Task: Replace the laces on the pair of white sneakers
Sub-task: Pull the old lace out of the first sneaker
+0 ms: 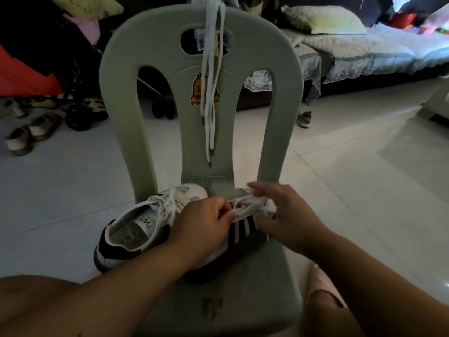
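Two white sneakers with black trim lie on the seat of a pale green plastic chair [262,283]. The left sneaker [145,224] is laced and rests on its own with its opening toward me. The right sneaker [243,229], with black and white side stripes, is partly hidden under my hands. My left hand [204,227] pinches a white lace end at its eyelets. My right hand [286,215] holds another stretch of the same lace [247,205] just beyond. Loose white laces [211,88] hang over the chair's backrest.
The chair stands on a pale tiled floor [352,178]. A stroller [80,113] and several shoes [29,135] sit at the left. A sofa with a cushion [323,19] and covers runs along the back right. My knees flank the seat at the bottom.
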`<state>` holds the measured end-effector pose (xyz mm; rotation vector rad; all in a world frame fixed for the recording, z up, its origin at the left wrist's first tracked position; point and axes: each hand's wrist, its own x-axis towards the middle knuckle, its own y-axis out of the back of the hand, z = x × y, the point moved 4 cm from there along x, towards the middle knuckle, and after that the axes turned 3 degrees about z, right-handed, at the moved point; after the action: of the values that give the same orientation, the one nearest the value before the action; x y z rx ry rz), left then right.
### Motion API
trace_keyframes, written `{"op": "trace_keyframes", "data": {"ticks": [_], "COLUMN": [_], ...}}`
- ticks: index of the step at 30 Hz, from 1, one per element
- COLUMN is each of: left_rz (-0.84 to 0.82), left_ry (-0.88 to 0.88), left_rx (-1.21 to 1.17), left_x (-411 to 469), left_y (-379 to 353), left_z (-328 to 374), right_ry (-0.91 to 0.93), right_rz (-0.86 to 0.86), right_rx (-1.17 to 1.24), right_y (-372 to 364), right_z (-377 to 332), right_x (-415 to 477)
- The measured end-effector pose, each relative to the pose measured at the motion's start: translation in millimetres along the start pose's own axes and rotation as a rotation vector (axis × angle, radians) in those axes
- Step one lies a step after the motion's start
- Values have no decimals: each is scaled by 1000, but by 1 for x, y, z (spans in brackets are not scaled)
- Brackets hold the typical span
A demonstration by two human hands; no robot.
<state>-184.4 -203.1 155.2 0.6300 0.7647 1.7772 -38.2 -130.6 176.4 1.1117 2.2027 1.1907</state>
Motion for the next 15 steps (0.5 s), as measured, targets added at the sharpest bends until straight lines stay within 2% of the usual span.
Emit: {"op": "trace_keyframes", "data": {"ticks": [2, 5, 8, 12, 13, 15], "left_rz": [3, 10, 27, 38, 42, 36], "left_ry": [-9, -17, -8, 27, 30, 30], "left_rx": [5, 9, -5, -8, -9, -8], "left_x": [0, -1, -1, 1, 1, 0], "left_y": [-1, -1, 2, 6, 6, 5], "left_z": [0, -1, -2, -5, -5, -4], "right_ry": [135, 209, 175, -170, -190, -131], "right_rz": [20, 58, 181, 480, 474, 323], "right_rx": [-202, -374, -279, 60, 40, -23], "right_y": [-9, -16, -11, 28, 35, 36], "right_z": [-12, -18, -12, 20, 25, 19], "right_x": [-1, 1, -1, 3, 4, 4]}}
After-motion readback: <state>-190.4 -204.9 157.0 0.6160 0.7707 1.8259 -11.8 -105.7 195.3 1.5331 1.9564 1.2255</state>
